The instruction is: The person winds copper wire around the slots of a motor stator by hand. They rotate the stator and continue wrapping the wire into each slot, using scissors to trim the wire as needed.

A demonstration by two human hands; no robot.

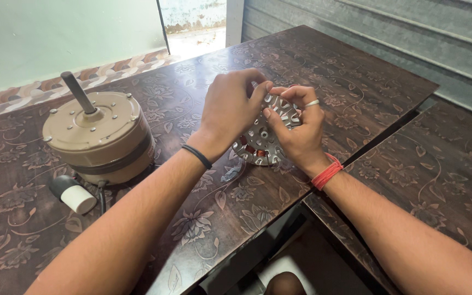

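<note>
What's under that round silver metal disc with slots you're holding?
The round silver metal disc is tilted, its lower edge on the dark floral-patterned table. Copper-coloured windings show through its slots. The left hand and right hand cover its upper part, and the underside is hidden.

Shiny metal rotor [260, 139], glossy patterned table [356, 82]

Bare forearms; black wristband [196, 156], red thread bracelet [326, 171], silver ring [312, 102]

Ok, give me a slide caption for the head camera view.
Both hands, left and right, grip a round metal motor part beside a beige motor on a floral table.
</note>
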